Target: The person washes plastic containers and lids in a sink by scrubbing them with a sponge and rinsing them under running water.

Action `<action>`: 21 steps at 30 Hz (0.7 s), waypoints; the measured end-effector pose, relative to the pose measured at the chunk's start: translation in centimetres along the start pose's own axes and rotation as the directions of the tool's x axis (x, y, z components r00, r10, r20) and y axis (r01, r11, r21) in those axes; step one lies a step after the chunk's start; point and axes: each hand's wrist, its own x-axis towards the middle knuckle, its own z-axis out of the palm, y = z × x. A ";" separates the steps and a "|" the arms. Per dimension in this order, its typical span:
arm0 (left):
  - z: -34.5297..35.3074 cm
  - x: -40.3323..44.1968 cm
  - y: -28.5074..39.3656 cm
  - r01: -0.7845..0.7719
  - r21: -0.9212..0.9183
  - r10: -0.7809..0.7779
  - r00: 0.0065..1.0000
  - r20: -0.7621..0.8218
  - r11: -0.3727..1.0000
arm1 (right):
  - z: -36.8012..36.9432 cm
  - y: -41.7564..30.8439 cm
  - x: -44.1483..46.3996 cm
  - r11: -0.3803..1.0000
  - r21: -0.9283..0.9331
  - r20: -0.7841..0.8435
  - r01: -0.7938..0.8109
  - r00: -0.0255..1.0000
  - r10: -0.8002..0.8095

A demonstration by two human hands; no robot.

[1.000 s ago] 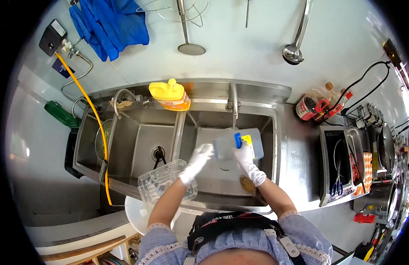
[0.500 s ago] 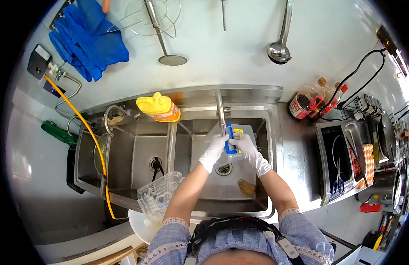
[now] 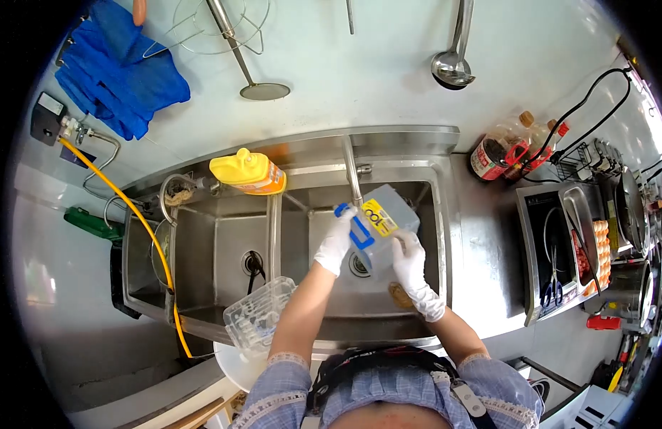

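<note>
A clear plastic container (image 3: 400, 205) with a yellow label and a blue clip-like handle (image 3: 357, 230) is tilted over the right sink basin, just below the faucet (image 3: 351, 171). My left hand (image 3: 335, 242), in a white glove, is closed on the container's blue-handled side. My right hand (image 3: 411, 266), gloved too, has its fingers bent against the container's near right edge. A brownish lump (image 3: 400, 294) rests on the basin floor, partly behind my right hand. The drain (image 3: 358, 264) is partly covered by the container.
A yellow jug (image 3: 248, 173) stands behind the divider between the basins. A clear plastic tray (image 3: 261, 314) sits on the sink's front edge. Bottles (image 3: 494, 154), a cooktop (image 3: 542, 243) and eggs (image 3: 600, 250) are on the right. Ladles (image 3: 452, 70) and blue cloth (image 3: 123, 71) hang on the wall.
The container has turned so its yellow label faces up and the blue handle has shifted left. My right hand has moved lower, away from the blue handle; my left hand moved slightly left.
</note>
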 end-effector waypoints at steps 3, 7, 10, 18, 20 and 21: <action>-1.2 0.7 1.4 -0.004 0.038 0.007 0.996 -0.086 0.999 | -1.4 2.2 -1.4 0.996 -0.051 0.003 0.079 0.997 -0.079; -2.1 1.4 2.2 -0.059 0.092 0.073 0.986 -0.150 0.994 | -1.2 2.3 -3.2 0.989 -0.111 0.082 0.099 0.993 -0.090; -2.7 2.1 2.4 -0.053 0.069 0.066 0.980 -0.189 0.996 | 0.4 2.6 -4.7 0.971 -0.215 0.219 0.110 0.974 -0.062; -3.1 2.9 2.3 -0.004 -0.071 -0.018 0.952 -0.306 0.997 | 5.4 3.7 -4.4 0.881 -0.436 0.265 0.184 0.962 -0.070; -2.0 0.9 3.2 0.067 -0.247 -0.124 0.967 -0.223 0.967 | 5.4 4.0 -3.5 0.881 -0.446 0.216 0.161 0.974 -0.068; -2.1 0.2 3.8 0.065 -0.249 -0.123 0.966 -0.226 0.966 | 4.8 4.0 -2.7 0.916 -0.383 0.192 0.116 0.980 -0.043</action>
